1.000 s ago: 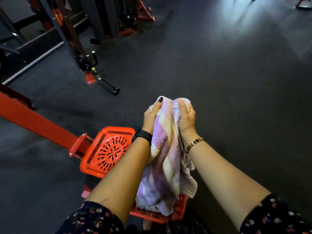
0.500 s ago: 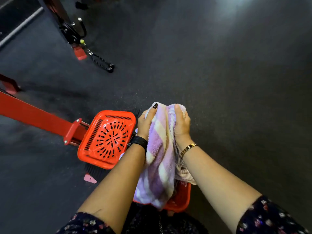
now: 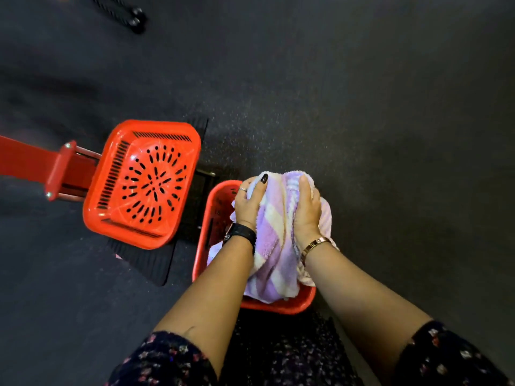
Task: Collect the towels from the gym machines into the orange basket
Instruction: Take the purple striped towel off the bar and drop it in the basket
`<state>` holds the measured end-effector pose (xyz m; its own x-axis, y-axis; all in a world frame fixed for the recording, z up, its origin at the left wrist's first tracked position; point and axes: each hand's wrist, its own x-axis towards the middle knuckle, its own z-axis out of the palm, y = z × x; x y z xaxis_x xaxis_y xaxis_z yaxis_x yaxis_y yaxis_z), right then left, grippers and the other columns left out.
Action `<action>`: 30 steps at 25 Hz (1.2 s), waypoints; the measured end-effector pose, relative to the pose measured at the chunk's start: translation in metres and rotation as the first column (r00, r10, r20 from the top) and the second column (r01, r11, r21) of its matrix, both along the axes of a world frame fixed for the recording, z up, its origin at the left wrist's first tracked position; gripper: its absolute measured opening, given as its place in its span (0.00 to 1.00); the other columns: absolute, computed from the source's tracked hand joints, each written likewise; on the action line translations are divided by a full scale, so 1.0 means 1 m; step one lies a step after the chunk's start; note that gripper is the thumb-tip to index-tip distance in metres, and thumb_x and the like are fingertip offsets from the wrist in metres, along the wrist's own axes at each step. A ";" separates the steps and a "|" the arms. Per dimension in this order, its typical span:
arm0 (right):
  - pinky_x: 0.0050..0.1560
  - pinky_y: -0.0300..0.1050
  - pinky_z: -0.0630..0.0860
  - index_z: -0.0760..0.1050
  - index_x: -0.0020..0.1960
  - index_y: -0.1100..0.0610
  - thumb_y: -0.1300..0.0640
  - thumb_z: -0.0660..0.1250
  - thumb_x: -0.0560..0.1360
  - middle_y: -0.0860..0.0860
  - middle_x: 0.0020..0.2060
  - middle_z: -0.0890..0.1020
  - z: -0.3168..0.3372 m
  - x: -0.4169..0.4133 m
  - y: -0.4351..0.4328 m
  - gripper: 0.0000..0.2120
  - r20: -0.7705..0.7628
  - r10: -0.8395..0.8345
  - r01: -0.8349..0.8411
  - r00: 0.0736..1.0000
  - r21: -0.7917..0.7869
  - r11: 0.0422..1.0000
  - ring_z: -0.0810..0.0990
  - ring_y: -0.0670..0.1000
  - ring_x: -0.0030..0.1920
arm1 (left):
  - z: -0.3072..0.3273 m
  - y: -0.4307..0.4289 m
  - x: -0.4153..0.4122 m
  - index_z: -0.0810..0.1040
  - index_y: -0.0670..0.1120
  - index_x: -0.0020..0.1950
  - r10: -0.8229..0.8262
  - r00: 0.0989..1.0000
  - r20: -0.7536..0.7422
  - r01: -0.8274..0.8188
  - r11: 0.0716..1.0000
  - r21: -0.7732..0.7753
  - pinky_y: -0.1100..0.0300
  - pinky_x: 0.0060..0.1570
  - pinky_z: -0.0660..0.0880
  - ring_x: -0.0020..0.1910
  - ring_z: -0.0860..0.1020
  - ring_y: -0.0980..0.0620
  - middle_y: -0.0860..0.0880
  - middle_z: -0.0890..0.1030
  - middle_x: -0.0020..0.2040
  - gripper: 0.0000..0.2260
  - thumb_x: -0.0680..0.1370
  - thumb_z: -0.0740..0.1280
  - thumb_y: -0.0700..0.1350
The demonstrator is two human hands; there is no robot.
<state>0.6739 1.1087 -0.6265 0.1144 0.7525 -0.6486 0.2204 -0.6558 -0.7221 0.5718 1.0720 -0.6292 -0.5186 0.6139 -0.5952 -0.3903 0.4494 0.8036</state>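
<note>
Now towel [image 3: 274,240] btw L hand [image 3: 249,204], R hand [image 3: 306,213]

The towel [image 3: 274,246] is thick terry cloth with a soft, fluffy pile. The orange basket [image 3: 278,307] under it is smooth moulded plastic with a slight gloss, and the slotted basket [image 3: 142,185] beside it is the same shiny plastic, catching highlights. The machine beam [image 3: 25,160] is smooth painted metal with bright bolt heads. The floor [image 3: 362,93] is matt, grainy, speckled rubber, and the mat [image 3: 145,263] on it is ribbed and dull. The bracelet [image 3: 316,244] is polished metal, and the sleeves [image 3: 167,360] are printed cloth.
</note>
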 end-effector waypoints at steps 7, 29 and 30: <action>0.70 0.55 0.66 0.74 0.64 0.41 0.16 0.57 0.56 0.45 0.62 0.80 -0.169 0.007 -0.046 0.45 -0.145 -0.116 0.062 0.983 -0.328 0.943 0.76 0.50 0.64 | -0.115 -0.018 0.002 0.75 0.51 0.44 -0.024 1.000 0.017 0.025 0.998 -0.058 0.68 0.46 0.72 0.41 0.75 0.57 0.53 0.78 0.41 0.07 0.69 0.70 0.47; 0.74 0.51 0.61 0.64 0.74 0.54 0.35 0.59 0.75 0.51 0.72 0.69 -0.330 0.011 -0.045 0.34 0.067 -0.001 0.008 0.998 -0.104 0.995 0.66 0.51 0.73 | -0.320 -0.014 -0.001 0.72 0.49 0.41 -0.062 0.997 -0.047 0.049 0.967 -0.249 0.81 0.40 0.65 0.31 0.71 0.79 0.52 0.73 0.40 0.06 0.72 0.67 0.49; 0.72 0.51 0.63 0.65 0.73 0.56 0.36 0.56 0.75 0.53 0.71 0.71 -0.328 0.015 -0.046 0.34 0.179 0.083 -0.075 0.980 -0.054 0.996 0.68 0.53 0.71 | -0.322 -0.014 -0.002 0.72 0.47 0.42 -0.075 0.996 -0.042 0.062 0.967 -0.246 0.81 0.40 0.65 0.31 0.71 0.79 0.52 0.74 0.40 0.09 0.71 0.66 0.52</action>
